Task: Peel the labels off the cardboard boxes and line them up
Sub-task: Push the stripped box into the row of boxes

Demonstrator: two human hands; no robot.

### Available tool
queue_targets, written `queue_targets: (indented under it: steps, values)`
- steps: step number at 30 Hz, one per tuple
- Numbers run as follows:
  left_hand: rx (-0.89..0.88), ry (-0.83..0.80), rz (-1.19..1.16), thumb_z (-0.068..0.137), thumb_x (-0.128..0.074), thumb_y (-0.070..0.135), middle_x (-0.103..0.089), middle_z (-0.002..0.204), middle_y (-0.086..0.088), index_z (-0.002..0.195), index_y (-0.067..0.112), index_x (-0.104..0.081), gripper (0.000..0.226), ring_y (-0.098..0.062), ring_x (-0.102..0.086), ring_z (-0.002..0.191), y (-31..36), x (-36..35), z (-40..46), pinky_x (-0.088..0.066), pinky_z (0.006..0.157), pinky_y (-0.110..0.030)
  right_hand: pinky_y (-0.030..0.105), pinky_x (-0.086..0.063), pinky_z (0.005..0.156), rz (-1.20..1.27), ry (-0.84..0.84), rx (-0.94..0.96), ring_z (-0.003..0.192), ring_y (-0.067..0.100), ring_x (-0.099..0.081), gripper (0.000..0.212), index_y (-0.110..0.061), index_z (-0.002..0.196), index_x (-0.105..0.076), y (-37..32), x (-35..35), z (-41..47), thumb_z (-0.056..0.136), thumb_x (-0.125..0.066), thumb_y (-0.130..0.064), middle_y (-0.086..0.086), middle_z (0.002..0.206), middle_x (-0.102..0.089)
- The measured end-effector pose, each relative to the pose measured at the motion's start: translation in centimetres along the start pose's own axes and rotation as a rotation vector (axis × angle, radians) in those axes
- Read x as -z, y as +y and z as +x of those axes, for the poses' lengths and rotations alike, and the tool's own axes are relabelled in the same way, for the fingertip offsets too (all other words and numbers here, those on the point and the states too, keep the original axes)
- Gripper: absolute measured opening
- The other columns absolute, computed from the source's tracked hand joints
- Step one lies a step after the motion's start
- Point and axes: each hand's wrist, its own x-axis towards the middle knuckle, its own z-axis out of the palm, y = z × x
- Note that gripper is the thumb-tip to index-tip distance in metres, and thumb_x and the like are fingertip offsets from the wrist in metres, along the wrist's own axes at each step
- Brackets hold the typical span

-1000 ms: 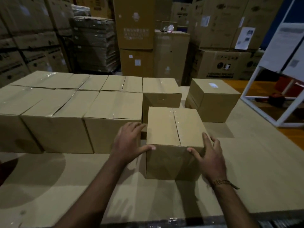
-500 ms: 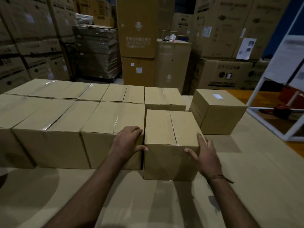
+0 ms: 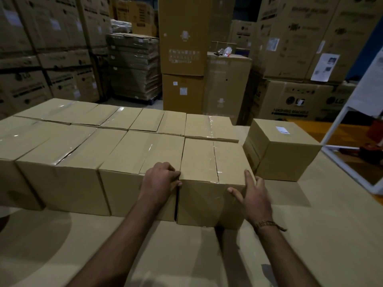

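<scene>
A broad, pale cardboard-covered work table (image 3: 310, 235) carries two rows of plain brown cardboard boxes (image 3: 62, 162), their taped tops level and sides touching. At the right end of the near row sits the brown taped box being placed (image 3: 211, 183), with a thin dark gap showing between it and its neighbour. Well to its right, apart from the rows, stands a lone brown box (image 3: 284, 154) with a small white label (image 3: 282, 129) on top, unpeeled.

From where I stand, the risk is a crooked finish: an uneven push from one side could skew the box or nudge the neighbour out of line.

The left hand (image 3: 160, 180) sits at the seam between the two boxes, fingers curled over the top edge there. The right hand (image 3: 253, 193) lies against the box's right front corner, fingers straight and spread, thumb pressed on the front face, not wrapped round anything.
</scene>
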Motion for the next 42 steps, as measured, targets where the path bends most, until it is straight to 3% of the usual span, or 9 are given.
queue_targets:
  steps: [8, 15, 22, 25, 33, 39, 42]
  values:
    - [0.108, -0.047, 0.037, 0.096, -0.07, 0.046, -0.059, 0.112, 0.008, 0.13, 0.037, -0.072, 0.036, -0.015, -0.053, 0.11, 1.4, 0.0, 0.9, -0.048, 0.085, -0.033, 0.047, -0.056, 0.1, -0.006, -0.01, 0.047, 0.134, 0.036, -0.052, 0.107, -0.026, 0.167, -0.026, 0.6, -0.4, 1.6, 0.08, -0.033, -0.089, 0.017, 0.157, -0.038]
    - [0.165, -0.131, 0.101, 0.096, -0.071, 0.042, -0.056, 0.117, 0.005, 0.132, 0.036, -0.071, 0.036, -0.016, -0.052, 0.112, 2.4, 0.6, 1.8, -0.052, 0.089, -0.037, 0.043, -0.059, 0.098, -0.017, -0.002, 0.093, 0.137, 0.031, -0.051, 0.099, -0.029, 0.168, -0.021, 1.5, -0.8, 2.4, 0.088, -0.043, -0.084, 0.014, 0.16, -0.035]
    - [0.219, -0.15, 0.2, 0.089, -0.078, 0.041, -0.062, 0.127, 0.003, 0.129, 0.034, -0.068, 0.042, -0.019, -0.059, 0.112, 4.9, 0.8, 3.1, -0.053, 0.09, -0.039, 0.054, -0.054, 0.104, 0.09, 0.083, 0.1, 0.134, 0.03, -0.051, 0.104, -0.028, 0.169, -0.014, 2.5, 0.1, 2.6, 0.088, -0.015, -0.093, 0.011, 0.155, -0.041]
    - [0.182, -0.09, 0.186, 0.092, -0.075, 0.042, -0.061, 0.137, 0.004, 0.137, 0.036, -0.063, 0.048, -0.02, -0.059, 0.118, 7.0, 0.5, 4.1, -0.051, 0.093, -0.039, 0.053, -0.053, 0.102, 0.164, 0.188, 0.08, 0.128, 0.03, -0.054, 0.102, -0.023, 0.167, -0.025, 3.9, 1.4, 3.6, 0.092, -0.009, -0.09, 0.011, 0.148, -0.048]
    - [0.062, 0.082, 0.061, 0.096, -0.072, 0.042, -0.061, 0.142, 0.004, 0.143, 0.033, -0.06, 0.05, -0.019, -0.057, 0.124, 16.2, -1.5, 9.0, -0.052, 0.096, -0.039, 0.046, -0.055, 0.092, 0.286, 0.286, 0.079, 0.114, 0.027, -0.059, 0.091, -0.018, 0.148, -0.055, 10.6, 4.8, 8.4, 0.099, -0.015, -0.083, 0.008, 0.134, -0.058]
    - [-0.001, 0.103, 0.034, 0.096, -0.071, 0.042, -0.059, 0.146, 0.005, 0.146, 0.034, -0.056, 0.053, -0.02, -0.053, 0.131, 23.5, -5.0, 13.4, -0.048, 0.102, -0.04, 0.04, -0.048, 0.095, 0.134, 0.206, 0.085, 0.121, 0.026, -0.054, 0.057, -0.018, 0.144, -0.058, 16.3, 5.8, 15.3, 0.106, -0.046, -0.059, 0.007, 0.133, -0.057]
    - [0.001, 0.086, 0.004, 0.096, -0.072, 0.044, -0.058, 0.146, 0.005, 0.148, 0.035, -0.053, 0.057, -0.02, -0.053, 0.131, 26.5, -7.1, 15.6, -0.049, 0.1, -0.039, 0.045, -0.05, 0.1, 0.066, 0.192, 0.105, 0.123, 0.027, -0.053, 0.056, -0.017, 0.144, -0.058, 18.8, 6.1, 19.3, 0.104, -0.054, -0.055, 0.009, 0.134, -0.057]
